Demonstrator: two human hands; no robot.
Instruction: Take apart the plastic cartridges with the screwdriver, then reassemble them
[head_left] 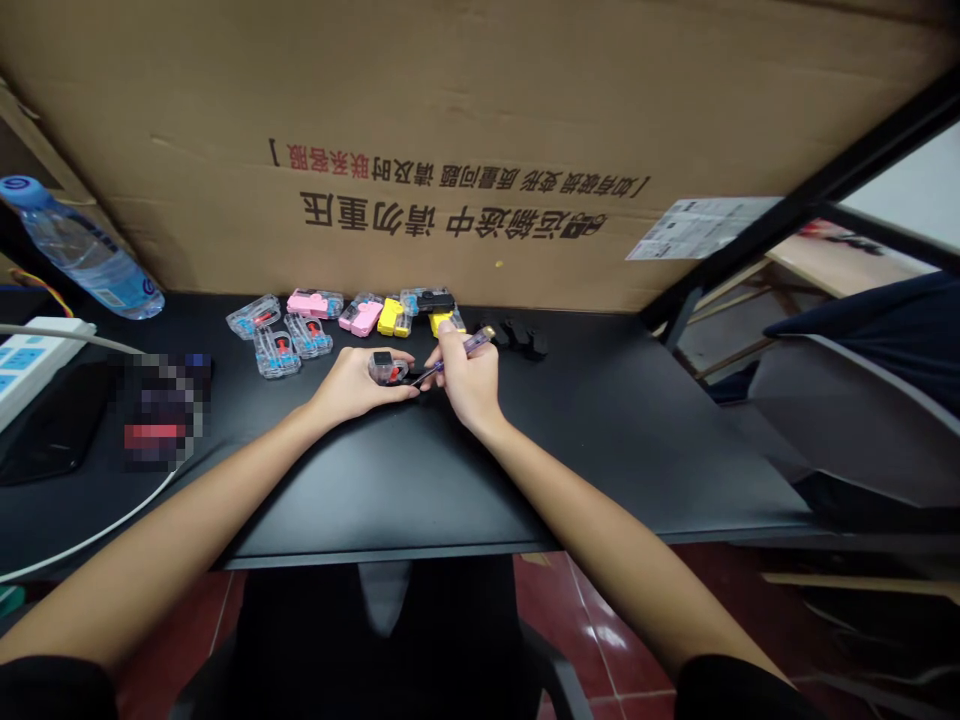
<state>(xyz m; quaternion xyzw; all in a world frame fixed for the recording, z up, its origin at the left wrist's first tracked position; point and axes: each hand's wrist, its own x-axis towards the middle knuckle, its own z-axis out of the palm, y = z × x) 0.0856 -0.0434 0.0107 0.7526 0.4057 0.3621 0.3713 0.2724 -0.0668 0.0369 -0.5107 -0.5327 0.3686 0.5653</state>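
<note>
On the black desk (570,470), the left hand (352,388) held a clear plastic cartridge (387,369), fingers closed around it. The right hand (469,382) pinched a purple-handled screwdriver (477,343) between thumb and fingers; its long axis slanted down-left, tip just beside the cartridge, by the left fingers.

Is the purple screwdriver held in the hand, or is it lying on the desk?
Held: the right hand grips the purple screwdriver, and its shaft points toward the clear case held by the left hand.
</note>
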